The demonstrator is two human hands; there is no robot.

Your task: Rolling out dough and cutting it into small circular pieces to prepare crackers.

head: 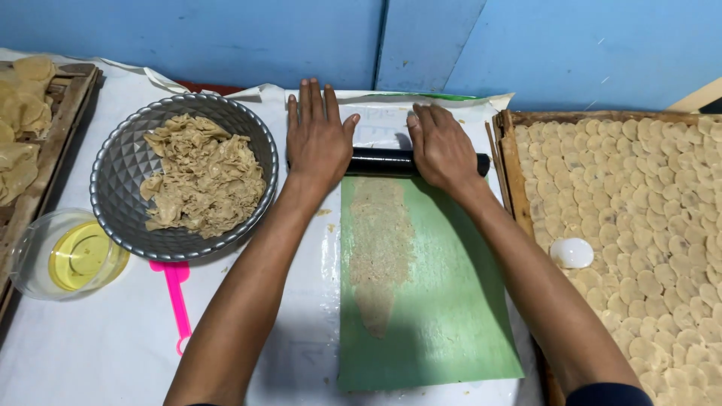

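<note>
Metal bowl (120,169) w/ dough scraps left, pink scraper (177,297) below it. Glass bowl (30,259) of oil near. Tray (514,180) of dough discs right.

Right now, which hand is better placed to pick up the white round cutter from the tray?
The right hand. It rests on the black rolling pin end nearest the tray, where the white cutter lies. The left hand is farther away.

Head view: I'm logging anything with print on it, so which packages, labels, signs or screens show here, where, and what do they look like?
None in view: no package, label, sign or screen.
The things at hand are unmarked: a plain black roller under both hands, a bare green mat, and a grey faceted metal bowl.
</note>
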